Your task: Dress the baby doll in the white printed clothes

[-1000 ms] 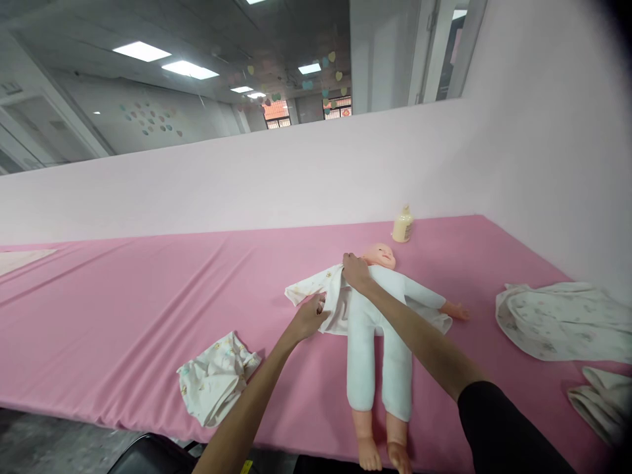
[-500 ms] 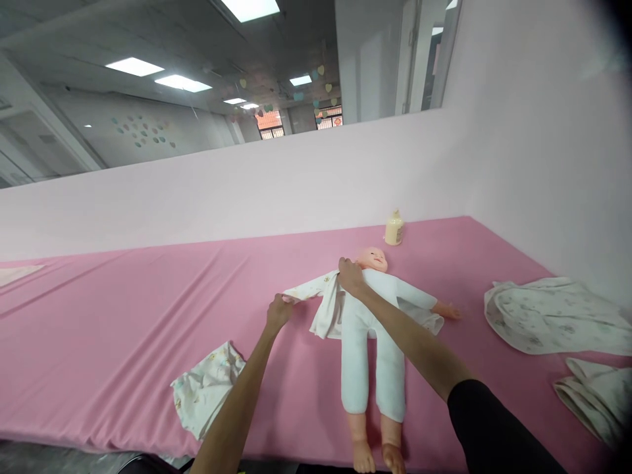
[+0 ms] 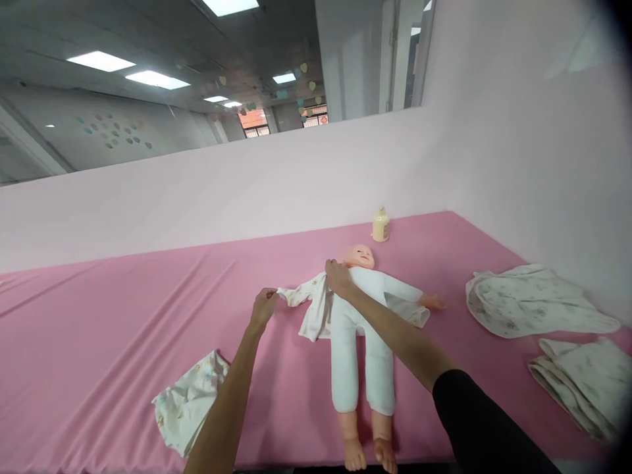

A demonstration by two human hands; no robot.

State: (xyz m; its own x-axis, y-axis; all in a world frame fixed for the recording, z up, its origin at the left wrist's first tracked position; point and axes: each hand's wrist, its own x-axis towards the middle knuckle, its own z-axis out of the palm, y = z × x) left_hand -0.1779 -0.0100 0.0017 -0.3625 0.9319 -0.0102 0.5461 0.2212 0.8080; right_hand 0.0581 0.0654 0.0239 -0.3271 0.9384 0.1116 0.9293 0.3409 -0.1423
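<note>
With our left hand [image 3: 264,309] we pinch the cuff of a white printed shirt [image 3: 315,320], its sleeve stretching toward our right hand [image 3: 338,279], which we keep closed on the same shirt by the doll's shoulder. The doll [image 3: 351,317] lies face up beside and beneath our right hand, head just beyond it. Farther past that hand we see a bottle [image 3: 380,227]; nearer than our left hand, a crumpled cloth [image 3: 185,405]; well right of our right hand, a patterned garment [image 3: 533,303].
</note>
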